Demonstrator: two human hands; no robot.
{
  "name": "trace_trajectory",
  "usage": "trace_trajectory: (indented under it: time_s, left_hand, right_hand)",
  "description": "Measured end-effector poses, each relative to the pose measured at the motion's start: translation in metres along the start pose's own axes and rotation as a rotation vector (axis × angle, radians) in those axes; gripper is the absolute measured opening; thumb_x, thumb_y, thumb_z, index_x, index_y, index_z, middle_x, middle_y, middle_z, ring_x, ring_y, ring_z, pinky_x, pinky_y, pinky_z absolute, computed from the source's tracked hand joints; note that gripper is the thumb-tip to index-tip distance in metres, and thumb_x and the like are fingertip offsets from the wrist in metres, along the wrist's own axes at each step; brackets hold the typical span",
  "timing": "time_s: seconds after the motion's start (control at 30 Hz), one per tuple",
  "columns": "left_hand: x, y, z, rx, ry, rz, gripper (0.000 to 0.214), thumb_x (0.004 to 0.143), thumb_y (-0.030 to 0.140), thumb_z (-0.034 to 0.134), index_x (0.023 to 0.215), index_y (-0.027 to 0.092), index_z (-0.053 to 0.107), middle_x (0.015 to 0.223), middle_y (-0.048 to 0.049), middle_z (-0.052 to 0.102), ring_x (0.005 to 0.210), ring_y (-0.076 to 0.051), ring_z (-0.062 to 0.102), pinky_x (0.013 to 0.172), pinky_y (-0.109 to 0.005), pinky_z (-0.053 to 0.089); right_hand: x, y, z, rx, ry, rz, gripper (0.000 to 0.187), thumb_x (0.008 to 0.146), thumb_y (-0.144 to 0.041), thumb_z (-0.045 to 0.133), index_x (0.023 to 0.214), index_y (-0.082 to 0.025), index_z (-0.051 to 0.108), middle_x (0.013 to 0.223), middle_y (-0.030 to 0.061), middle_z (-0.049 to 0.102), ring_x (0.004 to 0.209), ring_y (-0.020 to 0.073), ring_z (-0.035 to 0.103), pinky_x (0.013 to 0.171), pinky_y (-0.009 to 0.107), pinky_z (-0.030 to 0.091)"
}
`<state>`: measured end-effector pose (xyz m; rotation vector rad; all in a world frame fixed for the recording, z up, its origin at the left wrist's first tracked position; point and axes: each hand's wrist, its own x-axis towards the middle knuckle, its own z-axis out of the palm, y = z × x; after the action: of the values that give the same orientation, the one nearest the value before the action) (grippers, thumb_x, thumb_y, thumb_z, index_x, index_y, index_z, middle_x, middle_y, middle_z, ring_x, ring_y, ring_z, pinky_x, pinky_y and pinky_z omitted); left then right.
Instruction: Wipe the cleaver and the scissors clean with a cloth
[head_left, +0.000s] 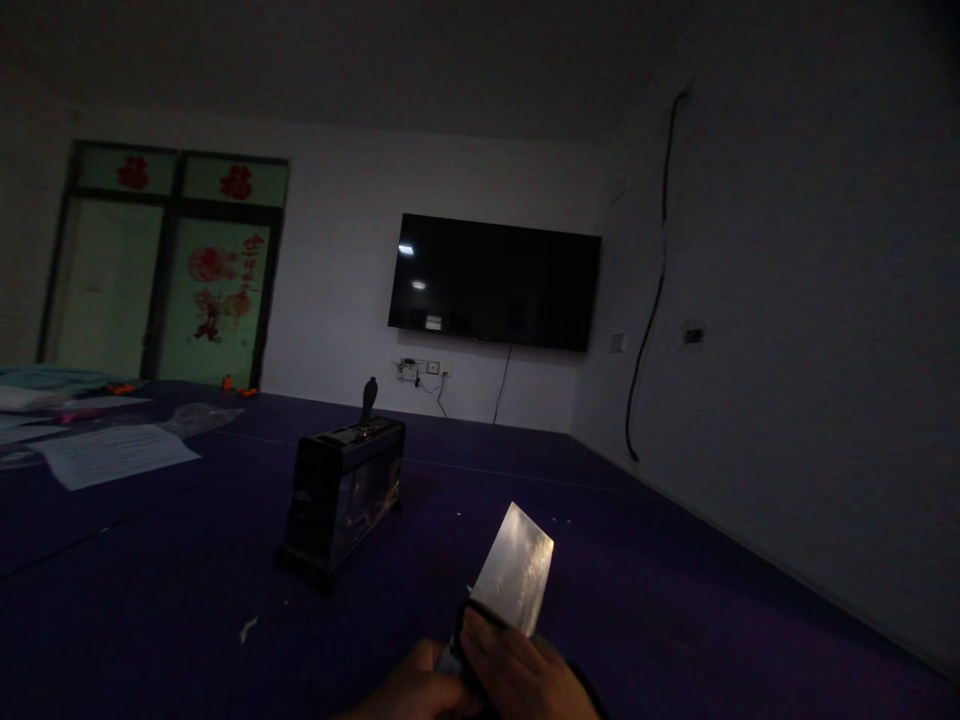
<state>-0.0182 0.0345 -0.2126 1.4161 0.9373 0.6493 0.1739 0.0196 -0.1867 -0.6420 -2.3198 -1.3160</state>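
Observation:
A cleaver [516,570] with a broad, shiny blade points up and away from me at the bottom centre. My right hand [517,670] lies over the lower end of the blade, fingers pressed together, with a black-edged object [480,608] beneath them that I cannot make out. Just left of it, my left hand [424,690] is closed low down, around a greyish part that looks like the cleaver's lower end. Its grip is partly cut off by the frame. Ahead and to the left stands a dark knife block [349,490], one black handle [369,402] sticking up from its top.
Papers [120,455] and clear plastic [201,418] lie on the purple tabletop [225,560] at the left. Small orange items [228,383] sit near its far edge. White scraps [248,628] are scattered about. A television [495,282] hangs on the far wall; a black cable [651,330] runs down the right wall.

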Motion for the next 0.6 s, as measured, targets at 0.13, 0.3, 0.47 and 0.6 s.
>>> trace_trajectory:
  time_s: [0.13,0.3,0.47,0.6]
  left_hand:
    - [0.004,-0.001,0.001,0.0,0.006,0.007,0.024,0.085,0.034,0.049,0.099,0.015,0.055,0.097,-0.0047,0.057,0.081,-0.014,0.056,0.07,-0.031,0.048]
    - [0.01,-0.002,0.002,-0.006,0.025,0.014,0.018,0.083,0.031,0.052,0.086,0.013,0.056,0.078,-0.0001,0.057,0.066,-0.01,0.055,0.061,-0.026,0.047]
    - [0.012,-0.002,0.003,-0.015,0.028,0.029,0.016,0.076,0.027,0.061,0.071,0.013,0.055,0.065,0.0033,0.055,0.059,-0.009,0.054,0.058,-0.024,0.045]
    - [0.013,-0.001,0.006,-0.019,0.017,0.025,0.017,0.079,0.03,0.058,0.079,0.012,0.057,0.074,-0.0006,0.058,0.067,-0.011,0.055,0.062,-0.026,0.047]
  right_hand:
    - [0.0,0.0,-0.002,0.005,-0.027,0.007,0.038,0.091,-0.012,0.025,0.118,-0.013,0.052,0.117,0.0064,0.059,0.086,0.0128,0.061,0.061,0.017,0.051]
    - [0.004,0.0,-0.005,0.014,0.001,0.011,0.037,0.092,-0.014,0.026,0.118,-0.013,0.052,0.115,0.0068,0.06,0.086,0.0127,0.061,0.062,0.016,0.05]
    - [0.008,0.003,-0.008,0.009,0.01,0.019,0.044,0.093,-0.014,0.016,0.112,-0.013,0.056,0.109,0.0055,0.064,0.076,0.0119,0.063,0.062,0.018,0.051]
    - [0.006,0.006,-0.007,0.054,0.017,0.037,0.041,0.093,-0.014,0.019,0.115,-0.012,0.053,0.112,0.0074,0.062,0.082,0.0126,0.062,0.067,0.018,0.052]
